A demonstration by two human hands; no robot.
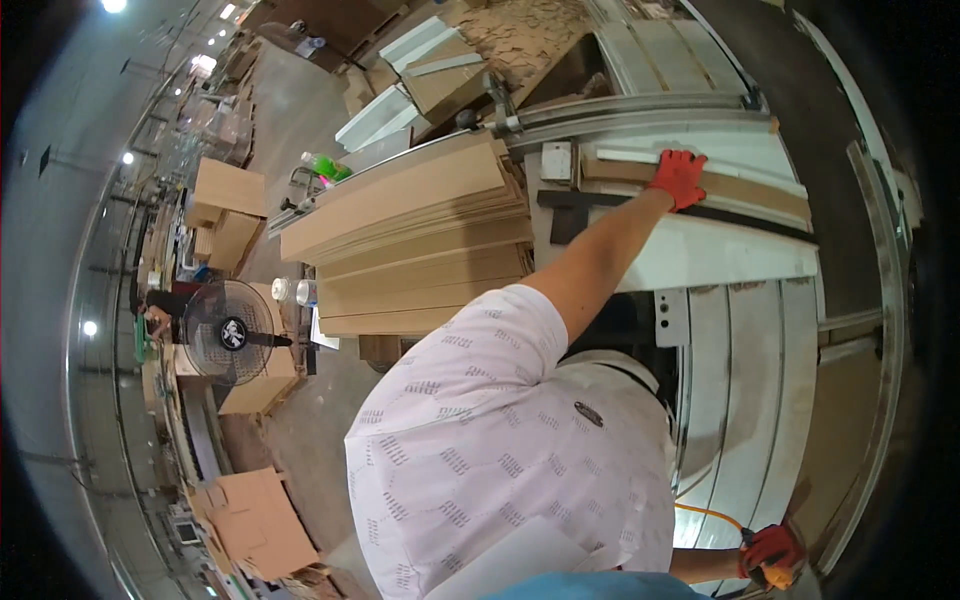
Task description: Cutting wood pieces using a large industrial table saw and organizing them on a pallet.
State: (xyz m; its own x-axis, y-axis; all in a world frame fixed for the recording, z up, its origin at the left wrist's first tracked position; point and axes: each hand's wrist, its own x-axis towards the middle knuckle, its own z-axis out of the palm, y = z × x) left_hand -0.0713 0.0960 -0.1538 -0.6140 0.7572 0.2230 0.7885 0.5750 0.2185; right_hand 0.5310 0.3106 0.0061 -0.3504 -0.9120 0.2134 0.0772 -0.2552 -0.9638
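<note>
My left hand (680,180), in a red glove, lies across a long brown strip (745,190) on a white machine table (740,250). Its fingers are spread and reach the strip's far edge, where a narrow white strip (630,156) lies. A dark bar (740,221) runs along the strip's near side. Low at the right, my right hand (772,553), also red-gloved, is closed round a yellow-orange tool (778,576). An orange hose (712,513) leads toward that hand; the tool's exact kind is mostly hidden by the glove.
Stacked brown boards (410,230) lie left of the machine table, below a metal rail (640,108). Slatted panels (750,380) extend toward the lower right. A fan (228,335) stands at the left, with another person's hand (157,322) beside it. Cardboard boxes (230,190) are farther back.
</note>
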